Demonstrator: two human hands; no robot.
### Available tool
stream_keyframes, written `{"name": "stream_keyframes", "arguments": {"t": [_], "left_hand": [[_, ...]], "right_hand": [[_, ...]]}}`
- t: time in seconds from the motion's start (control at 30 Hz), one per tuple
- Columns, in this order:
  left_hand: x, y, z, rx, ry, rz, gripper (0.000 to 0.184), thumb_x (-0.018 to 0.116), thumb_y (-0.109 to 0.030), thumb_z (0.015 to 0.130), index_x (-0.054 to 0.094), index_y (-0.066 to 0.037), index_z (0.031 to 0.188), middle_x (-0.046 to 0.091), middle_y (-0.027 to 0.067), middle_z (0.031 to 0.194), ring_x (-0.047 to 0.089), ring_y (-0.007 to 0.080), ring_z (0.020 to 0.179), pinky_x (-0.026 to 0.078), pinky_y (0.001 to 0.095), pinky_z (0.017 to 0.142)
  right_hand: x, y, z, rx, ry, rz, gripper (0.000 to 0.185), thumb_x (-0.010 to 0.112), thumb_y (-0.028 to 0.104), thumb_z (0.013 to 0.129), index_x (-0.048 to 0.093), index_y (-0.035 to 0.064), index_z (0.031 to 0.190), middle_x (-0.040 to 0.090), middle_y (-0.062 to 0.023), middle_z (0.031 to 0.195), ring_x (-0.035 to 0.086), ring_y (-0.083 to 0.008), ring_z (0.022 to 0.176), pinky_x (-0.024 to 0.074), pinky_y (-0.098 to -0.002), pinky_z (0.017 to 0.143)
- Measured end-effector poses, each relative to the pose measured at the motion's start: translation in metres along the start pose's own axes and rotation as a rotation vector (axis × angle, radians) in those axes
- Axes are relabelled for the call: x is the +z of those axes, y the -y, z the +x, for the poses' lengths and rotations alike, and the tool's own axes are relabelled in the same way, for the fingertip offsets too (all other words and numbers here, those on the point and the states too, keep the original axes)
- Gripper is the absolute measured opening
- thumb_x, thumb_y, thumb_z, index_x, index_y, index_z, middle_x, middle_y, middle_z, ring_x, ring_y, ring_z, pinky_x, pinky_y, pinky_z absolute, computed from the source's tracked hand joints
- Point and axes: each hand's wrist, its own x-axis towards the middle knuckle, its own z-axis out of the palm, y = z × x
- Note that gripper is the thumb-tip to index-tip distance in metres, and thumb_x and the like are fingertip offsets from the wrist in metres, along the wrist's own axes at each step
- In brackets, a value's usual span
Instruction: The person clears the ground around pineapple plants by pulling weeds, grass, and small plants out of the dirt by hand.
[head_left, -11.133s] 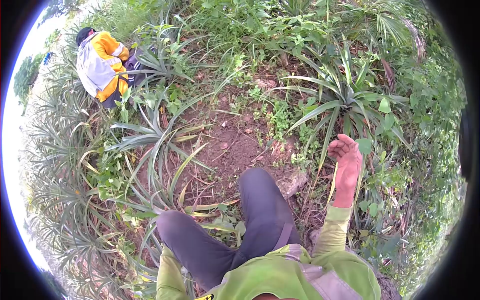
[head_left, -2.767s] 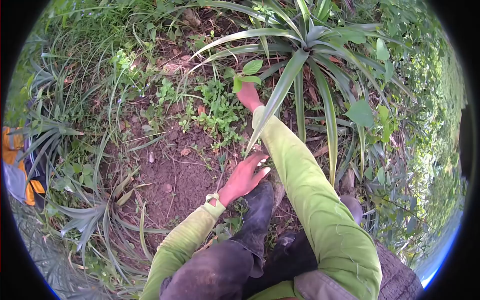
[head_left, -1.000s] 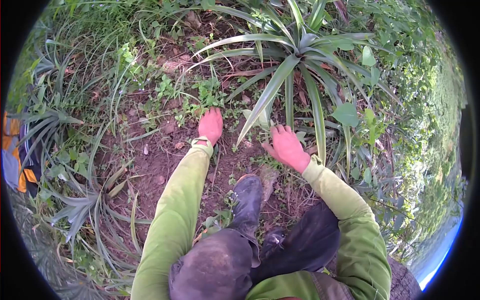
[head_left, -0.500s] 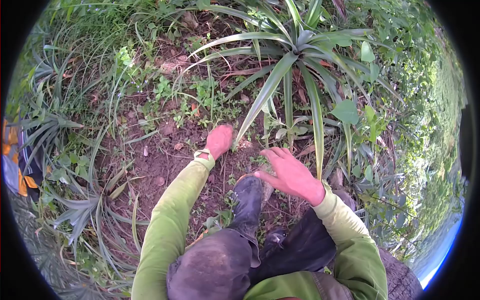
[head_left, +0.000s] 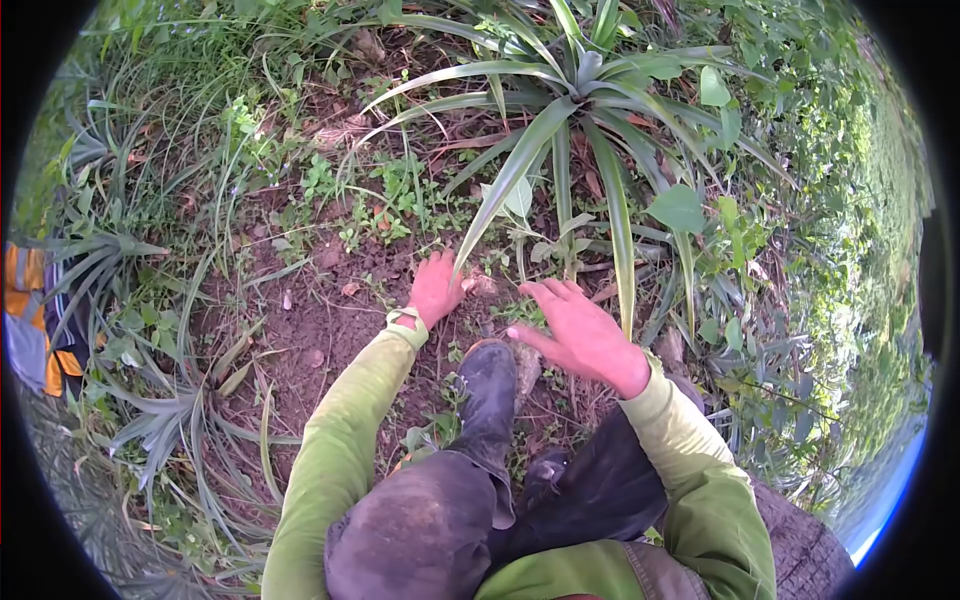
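Note:
My left hand (head_left: 436,290) lies palm down on the brown soil (head_left: 335,310), its fingers stretched forward and slightly apart. Close to its thumb side sits a small pale, pinkish lump (head_left: 479,285) that I cannot make out clearly. The tip of a long pineapple-like leaf (head_left: 520,180) hangs down right by these fingers. My right hand (head_left: 583,338) is held above the ground with straight fingers, the thumb spread away and nothing in its grasp. Between and below the hands is a dark rubber boot (head_left: 490,385) on my foot.
A big spiky-leaved plant (head_left: 590,85) grows ahead, its long leaves arching over the soil. Smaller spiky plants (head_left: 185,405) stand at the left, near an orange and grey item (head_left: 30,310). Leafy vines (head_left: 740,240) fill the right side. A stone (head_left: 526,370) lies beside the boot.
My left hand was blurred and looked more curled; now its fingers are spread on the soil. My right hand has barely moved, and the view has shifted slightly.

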Motion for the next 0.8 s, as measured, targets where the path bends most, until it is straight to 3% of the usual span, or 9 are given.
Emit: {"name": "stream_keyframes", "arguments": {"t": [0.17,0.23,0.33,0.37,0.57,0.6,0.63,0.8], "left_hand": [[0.006,-0.001,-0.001,0.021,-0.005,-0.044,0.020,0.064,-0.021,0.096,0.066,-0.004,0.107,0.067,0.0162,0.097,0.070,0.0373,0.094,0.058,0.0504,0.078],[-0.005,-0.009,-0.003,-0.075,0.075,-0.117,0.018,0.060,-0.016,0.098,0.066,-0.002,0.107,0.069,0.0172,0.097,0.071,0.0391,0.092,0.059,0.0501,0.076],[-0.032,-0.032,-0.010,-0.046,0.230,-0.166,0.019,0.059,-0.015,0.098,0.065,0.000,0.107,0.071,0.0204,0.096,0.071,0.0432,0.090,0.060,0.0514,0.076],[-0.037,-0.042,-0.010,-0.089,0.233,-0.269,0.025,0.053,-0.019,0.103,0.066,0.002,0.102,0.072,0.0280,0.096,0.071,0.0483,0.090,0.057,0.0557,0.082],[-0.062,-0.106,0.022,-0.092,0.103,-0.698,0.026,0.058,-0.019,0.103,0.064,0.005,0.093,0.070,0.0289,0.091,0.066,0.0525,0.089,0.054,0.0575,0.079],[-0.051,-0.121,0.027,-0.064,0.095,-0.776,0.025,0.061,-0.018,0.099,0.066,0.006,0.095,0.071,0.0287,0.093,0.068,0.0504,0.091,0.056,0.0544,0.082],[0.000,-0.131,0.021,0.133,-0.122,-0.866,0.032,0.064,-0.019,0.096,0.066,0.005,0.117,0.070,0.0297,0.111,0.068,0.0465,0.104,0.056,0.0498,0.093],[-0.052,-0.200,-0.013,0.239,0.196,-1.094,0.044,0.066,-0.021,0.095,0.061,0.001,0.133,0.063,0.0282,0.128,0.063,0.0435,0.119,0.052,0.0489,0.102]], "right_hand": [[0.008,-0.005,0.001,0.012,0.069,-0.005,0.066,0.066,0.046,0.101,0.053,-0.0029,0.143,0.060,-0.0274,0.136,0.055,-0.0445,0.131,0.0431,-0.0502,0.113],[0.012,-0.007,0.000,0.003,0.067,-0.016,0.066,0.066,0.047,0.101,0.053,-0.0031,0.143,0.060,-0.0275,0.137,0.055,-0.0445,0.131,0.0429,-0.0500,0.114],[0.012,-0.006,0.001,-0.046,0.024,-0.041,0.066,0.069,0.041,0.099,0.051,-0.0050,0.144,0.062,-0.0273,0.132,0.059,-0.0454,0.121,0.0483,-0.0515,0.107],[0.009,-0.003,0.001,-0.018,0.048,-0.022,0.066,0.067,0.044,0.100,0.052,-0.0039,0.144,0.061,-0.0271,0.134,0.057,-0.0446,0.126,0.0459,-0.0503,0.110],[0.004,-0.001,0.000,-0.007,0.020,0.017,0.065,0.067,0.045,0.101,0.053,-0.0016,0.144,0.059,-0.0261,0.140,0.054,-0.0413,0.135,0.0439,-0.0468,0.114],[0.006,-0.005,0.000,-0.039,-0.051,-0.002,0.064,0.068,0.044,0.101,0.053,-0.0012,0.144,0.060,-0.0252,0.141,0.055,-0.0401,0.136,0.0441,-0.0458,0.115],[0.002,-0.002,0.001,-0.044,-0.049,-0.001,0.064,0.068,0.044,0.101,0.053,-0.0012,0.144,0.060,-0.0252,0.141,0.055,-0.0401,0.136,0.0441,-0.0458,0.115],[-0.013,0.002,0.000,0.030,-0.097,0.126,0.062,0.070,0.042,0.100,0.056,-0.0011,0.142,0.064,-0.0204,0.138,0.059,-0.0359,0.133,0.0470,-0.0436,0.112]]}}
